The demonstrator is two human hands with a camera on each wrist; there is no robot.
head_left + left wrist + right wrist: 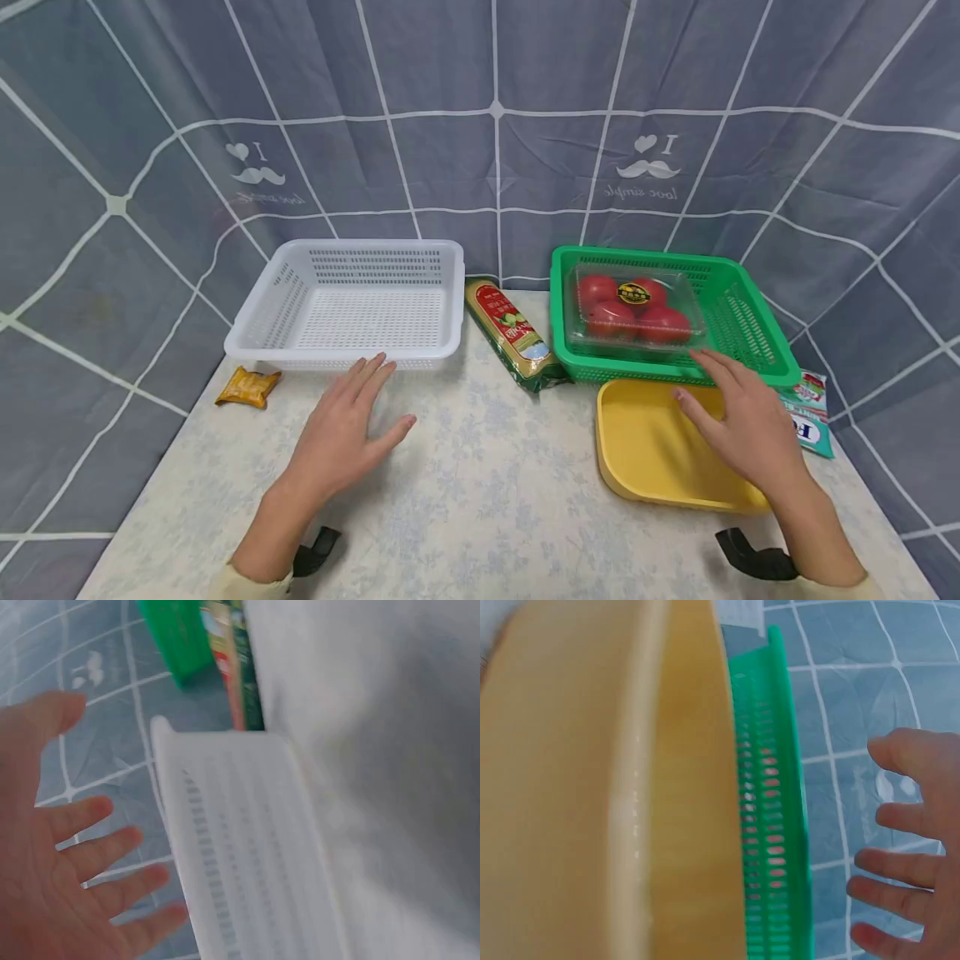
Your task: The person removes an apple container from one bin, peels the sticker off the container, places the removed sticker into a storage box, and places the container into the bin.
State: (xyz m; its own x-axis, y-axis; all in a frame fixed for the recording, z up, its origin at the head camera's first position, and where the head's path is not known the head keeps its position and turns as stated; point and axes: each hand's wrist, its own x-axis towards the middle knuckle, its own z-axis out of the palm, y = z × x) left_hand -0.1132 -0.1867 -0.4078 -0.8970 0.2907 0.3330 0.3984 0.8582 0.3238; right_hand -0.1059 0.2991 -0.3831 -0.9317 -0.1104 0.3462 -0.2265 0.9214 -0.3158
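Note:
My left hand (347,429), fingers spread and holding nothing, hovers at the front of the white basket (360,321). In the left wrist view its fingers lie beside the basket's wall (232,847). Over the yellow tub (648,450) is my right hand (742,417), also spread and holding nothing, its fingertips near the front rim of the green basket (750,325). A clear plastic box of red tomatoes (637,308) with a black and gold label sits in the green basket. The right wrist view has the yellow tub (694,787) and green basket (772,802) beside that hand.
A green and gold packet with a red label (517,333) lies between the two baskets. A small orange-wrapped snack (247,387) lies at the left, and a teal and white packet (810,417) at the right. Grey curtain (495,158) with white lines stands behind the table.

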